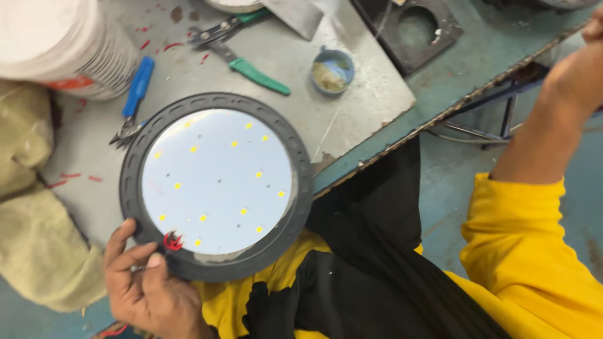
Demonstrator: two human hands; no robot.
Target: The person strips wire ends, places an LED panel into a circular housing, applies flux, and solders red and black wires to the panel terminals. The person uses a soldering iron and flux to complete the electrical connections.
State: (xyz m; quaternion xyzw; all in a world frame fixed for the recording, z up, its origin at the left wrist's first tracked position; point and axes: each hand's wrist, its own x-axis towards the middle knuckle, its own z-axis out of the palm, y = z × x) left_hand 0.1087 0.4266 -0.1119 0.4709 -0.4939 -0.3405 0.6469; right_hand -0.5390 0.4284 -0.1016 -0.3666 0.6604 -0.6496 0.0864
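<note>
At lower left, left hand (151,292) grips the rim of the round lamp (217,185), fingers closed on it, near red wires (172,241). Right hand (581,69) is raised at the frame edge; its closure cannot be determined. Behind the lamp on the desk (370,94): blue pliers (133,97), green cutters (242,59), and a small cup (332,70) of paste.

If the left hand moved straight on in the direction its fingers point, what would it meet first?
The left hand already grips the dark rim of the round lamp. Its fingers point up and right, so probably the lamp's white disc; depth is unclear.
</note>
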